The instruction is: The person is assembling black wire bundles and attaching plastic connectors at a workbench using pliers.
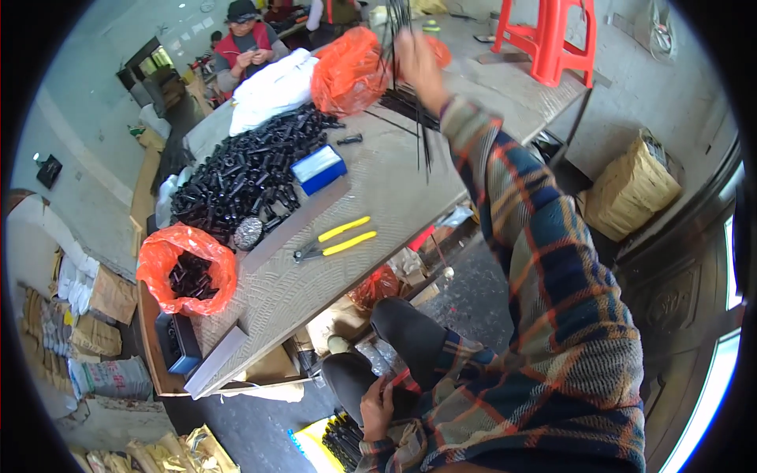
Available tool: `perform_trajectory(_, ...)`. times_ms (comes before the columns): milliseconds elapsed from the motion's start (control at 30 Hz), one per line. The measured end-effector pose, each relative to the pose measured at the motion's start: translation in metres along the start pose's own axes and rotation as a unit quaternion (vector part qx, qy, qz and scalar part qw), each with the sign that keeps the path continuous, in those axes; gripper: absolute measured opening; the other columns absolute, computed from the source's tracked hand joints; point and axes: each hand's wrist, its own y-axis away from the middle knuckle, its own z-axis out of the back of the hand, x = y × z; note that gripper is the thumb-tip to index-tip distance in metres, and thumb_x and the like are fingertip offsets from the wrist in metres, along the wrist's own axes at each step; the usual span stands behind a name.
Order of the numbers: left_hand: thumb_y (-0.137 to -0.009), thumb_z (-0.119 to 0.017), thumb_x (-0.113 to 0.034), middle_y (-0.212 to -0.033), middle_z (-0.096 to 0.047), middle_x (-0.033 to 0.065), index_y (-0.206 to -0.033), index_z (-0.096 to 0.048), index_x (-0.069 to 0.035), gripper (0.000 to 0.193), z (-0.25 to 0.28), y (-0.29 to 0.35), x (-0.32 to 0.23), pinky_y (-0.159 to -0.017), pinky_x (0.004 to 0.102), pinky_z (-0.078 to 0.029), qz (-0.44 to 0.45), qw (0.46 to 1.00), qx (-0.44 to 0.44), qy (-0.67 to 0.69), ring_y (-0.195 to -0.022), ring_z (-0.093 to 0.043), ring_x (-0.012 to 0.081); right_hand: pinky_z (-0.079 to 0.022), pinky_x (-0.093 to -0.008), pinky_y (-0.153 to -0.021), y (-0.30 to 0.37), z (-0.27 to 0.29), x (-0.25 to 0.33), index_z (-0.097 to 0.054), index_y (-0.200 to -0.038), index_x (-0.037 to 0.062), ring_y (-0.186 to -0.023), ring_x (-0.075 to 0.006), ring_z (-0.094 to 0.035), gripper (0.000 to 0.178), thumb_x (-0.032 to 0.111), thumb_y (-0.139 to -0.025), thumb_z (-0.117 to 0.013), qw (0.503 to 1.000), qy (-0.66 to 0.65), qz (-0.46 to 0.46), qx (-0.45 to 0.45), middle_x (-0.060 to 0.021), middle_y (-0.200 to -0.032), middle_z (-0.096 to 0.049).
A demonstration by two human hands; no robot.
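My right hand (420, 69) is stretched out over the far part of the table, slightly blurred. Its fingers are closed round a bunch of long thin black strips (392, 27), some standing up above the hand and others hanging below. More such strips lie on the tabletop under my wrist. Beside my knee, low in view, my left hand (377, 407) has its fingers curled together; whatever they may hold is hidden. Next to it, black rod-like pieces (341, 441) lie on a yellow and white bag on the floor side.
On the table (410, 197) lie yellow-handled pliers (339, 239), a blue box (318, 169), a heap of black parts (244, 165), a red bag (150, 268) with black pieces, an orange bag (347, 71) and a red stool (552, 39). A co-worker (251, 43) sits across.
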Motion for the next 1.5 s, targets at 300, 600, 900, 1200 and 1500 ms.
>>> perform_trajectory(300, -0.086, -0.056, -0.01, -0.083, -0.064, 0.0123, -0.104, -0.059, 0.003, 0.022, 0.053, -0.06, -0.103, -0.065, 0.0257, -0.048, -0.114, 0.984, 0.069, 0.114, -0.074, -0.061, 0.0142, -0.035, -0.0226, -0.034, -0.067, 0.056, 0.151, -0.041, -0.085, 0.0059, -0.04, -0.0071, -0.043, 0.022, 0.02, -0.085, -0.057, 0.487, -0.59, -0.5, 0.406, -0.0003, -0.061, -0.044)
perform_trajectory(600, -0.088, -0.056, -0.025, -0.085, -0.064, 0.0085, -0.097, -0.058, 0.002, 0.028, 0.138, -0.202, -0.236, -0.065, 0.0229, -0.046, -0.085, 0.905, -0.026, 0.416, -0.072, -0.059, 0.0127, -0.039, -0.0207, -0.041, -0.113, 0.178, 0.244, -0.037, -0.114, 0.0006, -0.046, -0.0068, -0.048, 0.038, 0.011, -0.083, -0.057, 0.413, -0.658, -0.398, 0.488, -0.0026, -0.073, -0.05)
perform_trajectory(900, -0.09, -0.045, -0.008, -0.124, -0.046, 0.0222, -0.118, -0.043, 0.005, 0.032, 0.148, -0.174, -0.212, -0.095, 0.0376, -0.041, -0.099, 0.822, 0.007, 0.56, -0.116, -0.046, 0.0298, -0.047, -0.0208, -0.055, -0.057, 0.214, 0.288, -0.036, -0.118, 0.0007, -0.059, -0.0099, -0.057, 0.032, 0.019, -0.093, -0.044, 0.249, -0.718, -0.489, 0.429, -0.0068, -0.079, -0.056)
perform_trajectory(1200, -0.089, -0.047, -0.005, -0.122, -0.05, 0.0199, -0.12, -0.045, 0.001, 0.033, 0.157, -0.16, -0.217, -0.087, 0.0341, -0.044, -0.084, 0.834, 0.034, 0.545, -0.115, -0.048, 0.0288, -0.047, -0.0193, -0.052, -0.062, 0.202, 0.298, -0.046, -0.103, -0.0002, -0.06, -0.0085, -0.06, 0.024, 0.022, -0.093, -0.045, 0.316, -0.73, -0.478, 0.372, -0.0058, -0.075, -0.059)
perform_trajectory(1500, -0.089, -0.051, -0.016, -0.118, -0.053, 0.0164, -0.122, -0.043, 0.003, 0.038, 0.168, -0.154, -0.215, -0.087, 0.0327, -0.044, -0.056, 0.923, 0.017, 0.381, -0.108, -0.053, 0.0241, -0.027, -0.0156, -0.038, -0.075, 0.217, 0.288, -0.05, -0.105, 0.0027, -0.045, -0.0014, -0.037, 0.024, 0.023, -0.094, -0.045, 0.19, -0.72, -0.516, 0.423, 0.0006, -0.063, -0.048)
